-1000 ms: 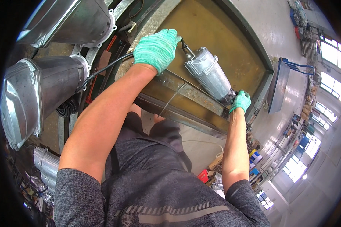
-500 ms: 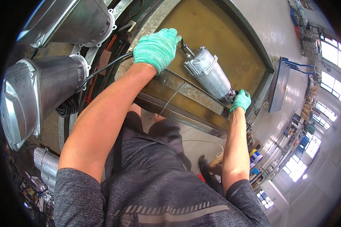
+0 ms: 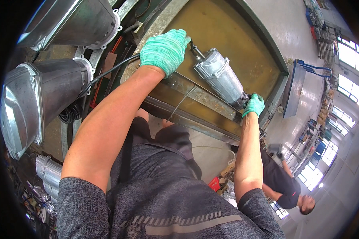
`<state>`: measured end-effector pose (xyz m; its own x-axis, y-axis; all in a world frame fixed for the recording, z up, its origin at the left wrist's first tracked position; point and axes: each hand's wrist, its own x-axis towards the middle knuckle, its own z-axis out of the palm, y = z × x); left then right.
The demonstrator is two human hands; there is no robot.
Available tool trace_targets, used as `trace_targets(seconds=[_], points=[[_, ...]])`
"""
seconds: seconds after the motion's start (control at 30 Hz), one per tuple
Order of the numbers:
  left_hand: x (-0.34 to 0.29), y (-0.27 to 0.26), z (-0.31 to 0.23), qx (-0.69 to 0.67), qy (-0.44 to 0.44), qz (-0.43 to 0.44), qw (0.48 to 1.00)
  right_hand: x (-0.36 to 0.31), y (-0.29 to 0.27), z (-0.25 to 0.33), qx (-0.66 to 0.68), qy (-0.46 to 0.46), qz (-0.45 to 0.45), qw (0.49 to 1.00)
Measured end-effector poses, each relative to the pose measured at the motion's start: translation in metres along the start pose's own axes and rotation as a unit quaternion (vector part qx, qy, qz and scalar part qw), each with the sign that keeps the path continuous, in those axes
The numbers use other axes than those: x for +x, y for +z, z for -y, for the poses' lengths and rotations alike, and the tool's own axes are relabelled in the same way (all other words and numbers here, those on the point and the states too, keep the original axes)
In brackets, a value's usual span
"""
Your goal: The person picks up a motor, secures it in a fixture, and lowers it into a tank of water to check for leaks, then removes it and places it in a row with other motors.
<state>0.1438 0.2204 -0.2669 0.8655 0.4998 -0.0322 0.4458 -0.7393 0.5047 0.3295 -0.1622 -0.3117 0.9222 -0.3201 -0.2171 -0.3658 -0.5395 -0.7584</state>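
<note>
A grey ribbed metal cylinder (image 3: pixel 221 77), like a small motor housing, lies across the brown work table (image 3: pixel 227 28). My left hand (image 3: pixel 165 49), in a green knit glove, is closed on the cable end of the cylinder, where a black cable (image 3: pixel 107 71) leaves it. My right hand (image 3: pixel 253 104), also green-gloved, grips the cylinder's other end at the table's near edge.
Two large grey metal cone-shaped housings (image 3: pixel 40 99) (image 3: pixel 75 22) lie to the left of the table. A rusty steel rim (image 3: pixel 195 111) runs along the table's front. Another person in dark clothes (image 3: pixel 285 183) bends over on the floor to the lower right.
My hands and the cylinder have stayed put. A person has come into view on the floor at the lower right.
</note>
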Motion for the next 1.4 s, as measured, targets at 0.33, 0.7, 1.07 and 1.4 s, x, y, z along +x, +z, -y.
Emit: trace_targets(seconds=[0.33, 0.7, 1.07, 1.4], points=[[0.0, -0.006, -0.004, 0.011, -0.005, 0.019, 1.0, -0.001, -0.001, 0.001, -0.001, 0.004, -0.001, 1.0], [0.0, -0.002, -0.004, 0.022, -0.003, 0.009, 1.0, -0.005, 0.001, 0.006, 0.014, -0.002, 0.0, 1.0], [0.0, -0.004, -0.004, 0.012, -0.006, 0.011, 1.0, -0.004, -0.002, 0.004, -0.004, 0.014, 0.003, 1.0], [0.0, -0.003, -0.004, 0.015, -0.005, 0.012, 1.0, 0.0, -0.001, 0.002, -0.013, 0.014, 0.002, 1.0]])
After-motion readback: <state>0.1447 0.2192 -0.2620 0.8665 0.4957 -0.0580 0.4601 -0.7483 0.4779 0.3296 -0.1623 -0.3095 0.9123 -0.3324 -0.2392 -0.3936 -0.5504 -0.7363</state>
